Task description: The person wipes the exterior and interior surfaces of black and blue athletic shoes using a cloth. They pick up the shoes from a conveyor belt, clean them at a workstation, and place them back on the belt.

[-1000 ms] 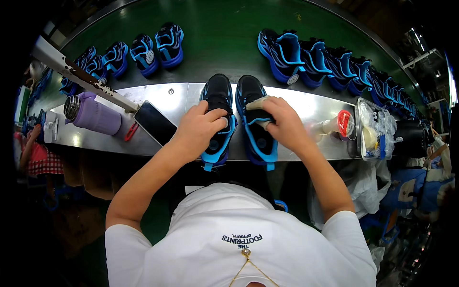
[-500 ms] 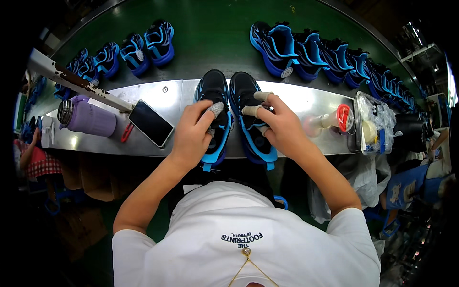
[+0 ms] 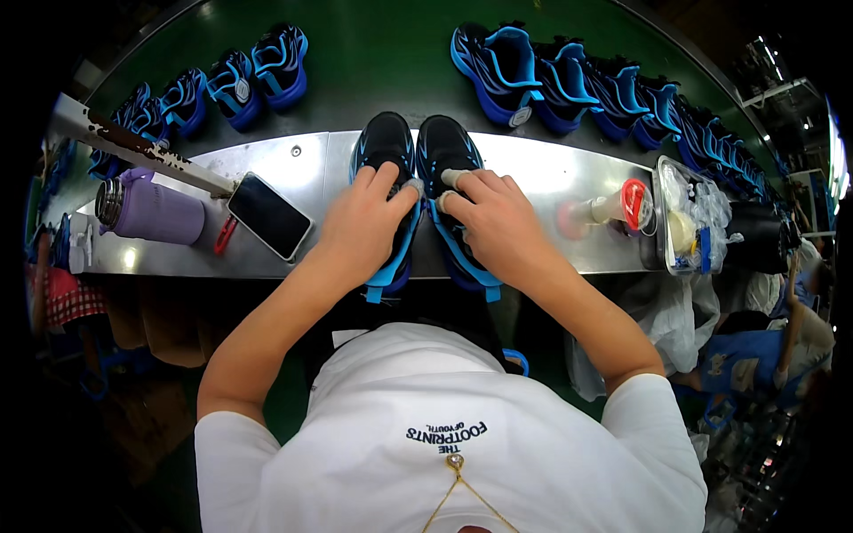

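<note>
A metal counter (image 3: pixel 569 178) borders a green surface (image 3: pixel 382 53), on which stand a left row of shoes (image 3: pixel 280 67) and a right row of shoes (image 3: pixel 493 75), all black and blue. At the counter's centre, the left shoe (image 3: pixel 385 138) and right shoe (image 3: pixel 443 142) lie side by side, toes pointing away from the person. The left hand (image 3: pixel 360 218) bends its fingers over the left shoe's upper; the right hand (image 3: pixel 498 218), pale covers on some fingertips, curls over the right shoe's. Whether either hand grips anything cannot be told. Left: phone (image 3: pixel 269 216) and purple bottle (image 3: pixel 160 210).
</note>
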